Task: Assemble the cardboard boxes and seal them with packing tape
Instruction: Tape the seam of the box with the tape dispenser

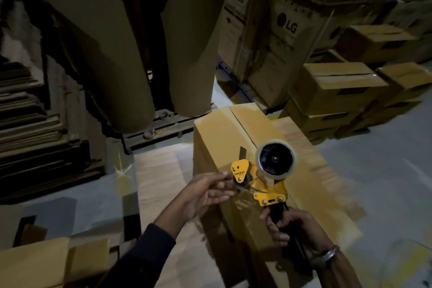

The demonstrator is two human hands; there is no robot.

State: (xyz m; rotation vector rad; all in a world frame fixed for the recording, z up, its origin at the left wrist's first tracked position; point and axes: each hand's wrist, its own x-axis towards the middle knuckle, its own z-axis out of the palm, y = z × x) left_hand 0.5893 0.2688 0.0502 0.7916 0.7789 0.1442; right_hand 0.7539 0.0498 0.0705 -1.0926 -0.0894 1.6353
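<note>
At far left, a dark stack of flattened cardboard sheets (30,124) rises like steps. Toward the middle, the left hand (208,192) reaches in, its fingers (221,176) pinching at the front end of a yellow metal tape dispenser (261,180) loaded with a clear packing-tape roll (275,159). Beneath it stands the closed brown cardboard box (224,133), its top seam running away from the person. Further right, the right hand (289,224) curls tightly around the dispenser's black handle. Taped brown cartons (336,86) are stacked at far right.

Grey floor (385,170): flat cardboard sheet (159,170), upright box (224,138), stacked boxes (336,91), wooden pallet (163,126)
</note>
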